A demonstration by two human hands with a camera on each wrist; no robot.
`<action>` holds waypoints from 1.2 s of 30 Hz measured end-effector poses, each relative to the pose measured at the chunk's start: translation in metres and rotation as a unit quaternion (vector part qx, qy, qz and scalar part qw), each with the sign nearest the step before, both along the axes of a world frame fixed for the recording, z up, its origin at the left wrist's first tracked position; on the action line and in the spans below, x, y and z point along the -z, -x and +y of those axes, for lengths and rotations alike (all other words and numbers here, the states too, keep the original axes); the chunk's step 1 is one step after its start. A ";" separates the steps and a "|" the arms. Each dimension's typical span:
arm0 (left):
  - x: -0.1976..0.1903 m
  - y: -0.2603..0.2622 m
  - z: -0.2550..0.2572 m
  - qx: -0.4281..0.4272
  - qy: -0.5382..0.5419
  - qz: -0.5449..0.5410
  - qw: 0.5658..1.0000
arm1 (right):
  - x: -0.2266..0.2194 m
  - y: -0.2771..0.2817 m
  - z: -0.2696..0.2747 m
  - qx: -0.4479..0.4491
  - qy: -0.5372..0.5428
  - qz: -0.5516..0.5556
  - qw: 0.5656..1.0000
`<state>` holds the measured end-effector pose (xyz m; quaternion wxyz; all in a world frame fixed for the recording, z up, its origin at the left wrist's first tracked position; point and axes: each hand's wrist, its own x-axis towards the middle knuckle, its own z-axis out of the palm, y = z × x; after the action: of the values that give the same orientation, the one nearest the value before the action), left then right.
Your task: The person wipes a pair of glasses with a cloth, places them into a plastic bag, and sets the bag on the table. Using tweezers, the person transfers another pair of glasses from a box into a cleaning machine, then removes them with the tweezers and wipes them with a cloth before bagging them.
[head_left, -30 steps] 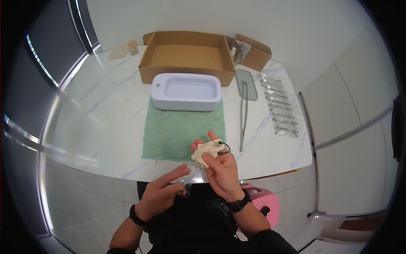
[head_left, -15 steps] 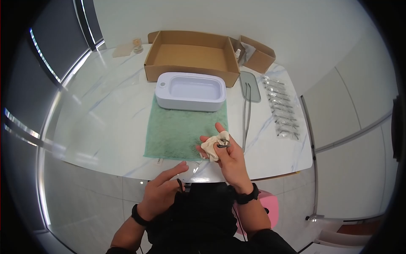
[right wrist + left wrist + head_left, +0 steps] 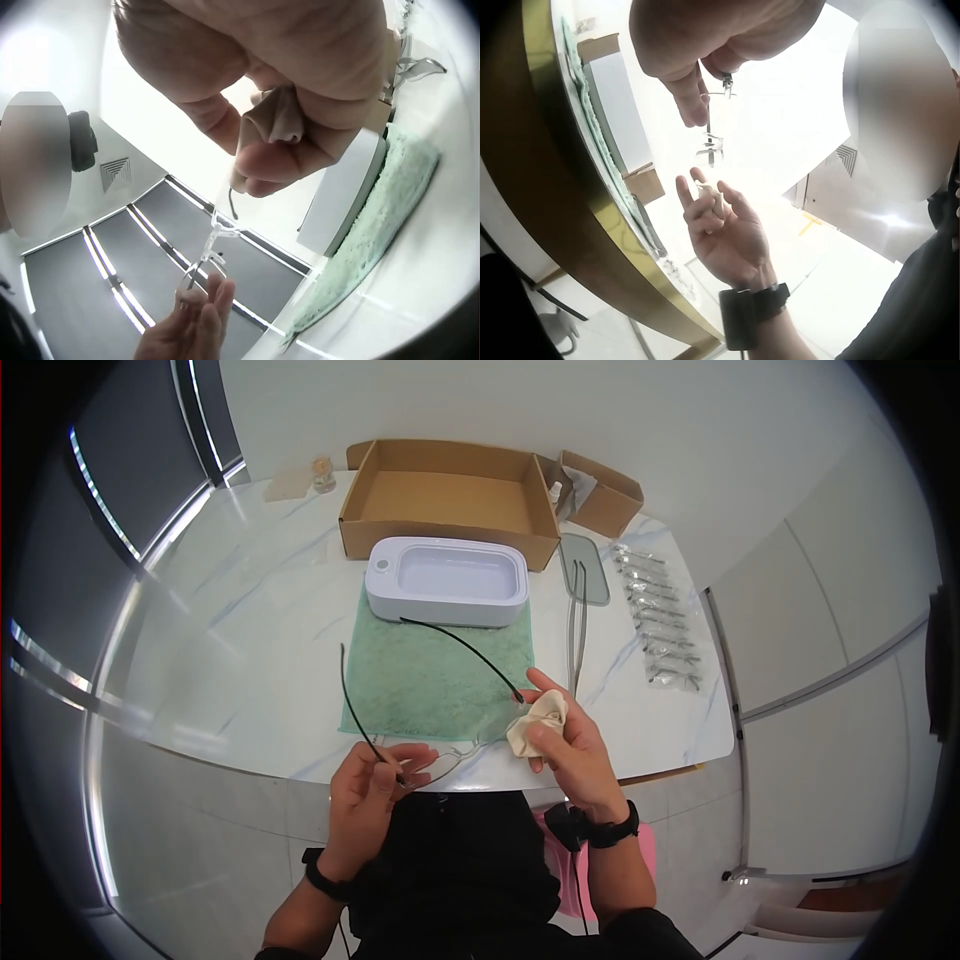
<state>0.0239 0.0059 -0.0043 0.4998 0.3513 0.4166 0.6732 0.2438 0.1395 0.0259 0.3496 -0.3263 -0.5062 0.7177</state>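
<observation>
Glasses with a thin clear frame [image 3: 452, 762] and dark temples [image 3: 468, 648] are held between both hands at the table's front edge, temples pointing away over the green towel [image 3: 430, 670]. My left hand [image 3: 362, 800] pinches them near the left hinge. In my right hand [image 3: 582, 765] a cream cloth [image 3: 537, 728] is gripped, folded around the right lens area, which it mostly hides. The right wrist view shows the cloth [image 3: 271, 120] pinched between thumb and fingers, with the clear nose-bridge part [image 3: 219, 231] beyond it.
A lilac basin [image 3: 450, 598] stands on the towel's back part, before an open cardboard box [image 3: 450, 525]. Right of it lie a grey-green lid [image 3: 590, 585], long grey tongs-like strips [image 3: 577, 640] and several bagged items [image 3: 655, 610]. A smaller box [image 3: 605, 500] stands behind.
The glasses have turned, so their temples now extend away over the towel. My left fingers have closed in a pinch near the hinge, and my right hand with the cloth has moved right.
</observation>
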 end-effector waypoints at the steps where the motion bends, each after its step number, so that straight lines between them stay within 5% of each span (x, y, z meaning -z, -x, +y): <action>1: -0.001 -0.001 0.000 0.014 0.023 -0.031 0.999 | -0.003 0.005 -0.003 -0.004 -0.029 -0.025 0.999; 6: -0.002 -0.001 0.000 0.035 0.056 -0.086 0.994 | -0.001 0.012 -0.008 0.005 -0.086 -0.025 0.996; 12: -0.006 -0.004 0.002 -0.034 0.049 -0.005 0.998 | 0.002 0.011 -0.015 0.049 -0.131 -0.049 0.989; 15: 0.005 -0.001 0.004 -0.100 0.022 0.144 0.984 | -0.003 0.007 -0.019 0.044 -0.138 -0.075 0.987; 17: 0.010 0.003 0.004 -0.174 0.000 0.311 0.935 | -0.002 0.007 -0.020 0.040 -0.164 -0.057 0.984; 21: 0.002 0.004 0.006 -0.172 -0.009 0.347 0.922 | -0.002 0.009 -0.016 0.030 -0.189 -0.031 0.981; 23: -0.005 0.002 0.005 -0.015 0.052 0.114 0.992 | -0.002 0.011 -0.012 0.034 -0.229 -0.048 0.972; 26: -0.016 0.007 0.001 0.097 0.104 0.113 0.983 | -0.003 0.017 -0.009 0.039 -0.268 -0.085 0.959; 36: -0.009 0.009 0.005 0.193 0.120 0.102 0.968 | 0.002 0.023 -0.006 0.041 -0.202 -0.163 0.965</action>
<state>0.0149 0.0108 0.0043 0.6139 0.4292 0.4672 0.4697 0.2208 0.1336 0.0235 0.3503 -0.3822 -0.6767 0.5227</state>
